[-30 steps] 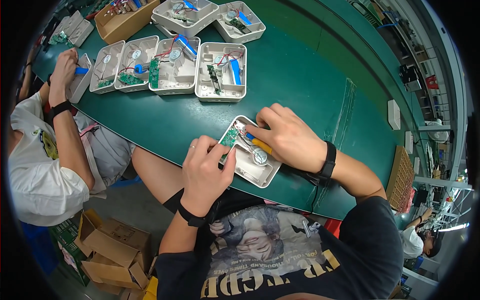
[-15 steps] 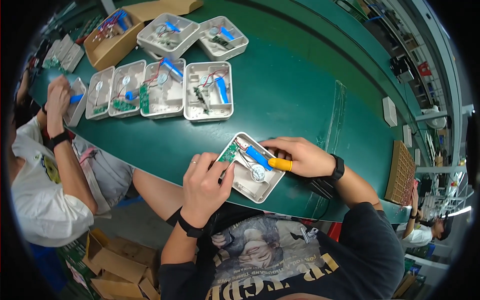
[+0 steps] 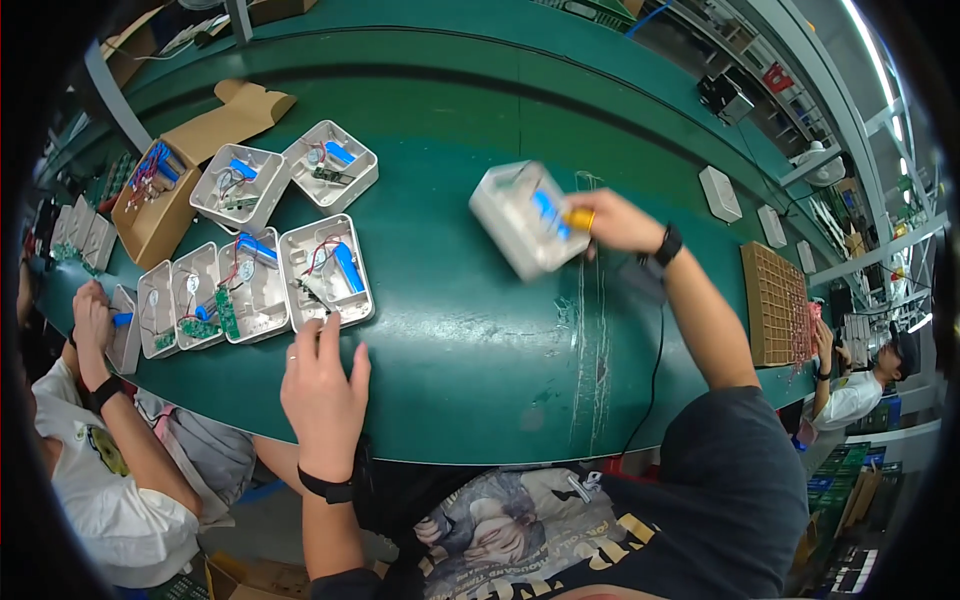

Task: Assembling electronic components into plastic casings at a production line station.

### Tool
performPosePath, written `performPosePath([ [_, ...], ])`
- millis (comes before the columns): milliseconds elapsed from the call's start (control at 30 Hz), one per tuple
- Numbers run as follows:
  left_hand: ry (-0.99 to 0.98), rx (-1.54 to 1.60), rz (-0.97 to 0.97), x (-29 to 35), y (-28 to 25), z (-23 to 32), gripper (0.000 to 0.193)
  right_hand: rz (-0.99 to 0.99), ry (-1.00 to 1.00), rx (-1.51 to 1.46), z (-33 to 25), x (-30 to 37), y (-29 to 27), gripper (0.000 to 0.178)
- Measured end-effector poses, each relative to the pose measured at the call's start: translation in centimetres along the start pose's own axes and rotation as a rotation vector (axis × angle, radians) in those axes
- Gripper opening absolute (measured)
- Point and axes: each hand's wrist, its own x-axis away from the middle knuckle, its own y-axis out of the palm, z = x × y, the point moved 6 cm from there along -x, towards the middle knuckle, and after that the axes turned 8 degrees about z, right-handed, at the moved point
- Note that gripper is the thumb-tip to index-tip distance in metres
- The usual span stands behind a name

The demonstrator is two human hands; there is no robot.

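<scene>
My right hand (image 3: 625, 222) grips the right side of a white plastic housing (image 3: 505, 222), held over the far middle of the table. A yellow finger cot covers its thumb, next to the blue cylindrical battery (image 3: 548, 212) inside; motion blurs the other contents. My left hand (image 3: 325, 390) stretches its fingers apart at the near edge of another white housing (image 3: 358, 300). That one holds a blue battery (image 3: 348, 266), red wires and a small circuit board. Whether the left fingertips touch its wall, I cannot tell.
More open housings (image 3: 240, 185) with batteries and boards stand at left, beside a cardboard box (image 3: 150, 225) of batteries. A co-worker's hand (image 3: 92, 315) holds a housing at far left. A black cable (image 3: 655, 370) crosses the table at right, near a gridded cardboard tray (image 3: 760, 310).
My right hand has lifted the housing and carried it away from me. My left hand has let go of it and moved left to another housing. The view has shifted.
</scene>
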Motion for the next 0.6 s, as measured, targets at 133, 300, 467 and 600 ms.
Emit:
performPosePath([
  [133, 0.008, -0.043, -0.048, 0.5, 0.0, 0.4, 0.039, 0.302, 0.048, 0.155, 6.2, -6.5, -10.6, 0.025],
  [300, 0.026, 0.096, -0.111, 2.5, -1.0, 0.6, 0.038, 0.418, 0.192, 0.216, 13.8, -10.2, -18.9, 0.029],
  [467, 0.045, 0.129, -0.088, 4.1, -2.6, 0.6, 0.038, 0.492, 0.269, 0.347, 15.5, -10.5, -18.8, 0.029],
  [600, -0.012, 0.104, -0.043, 4.1, -3.4, 0.1, 0.035, 0.923, -0.417, 0.547, 3.1, -4.4, -12.7, 0.028],
])
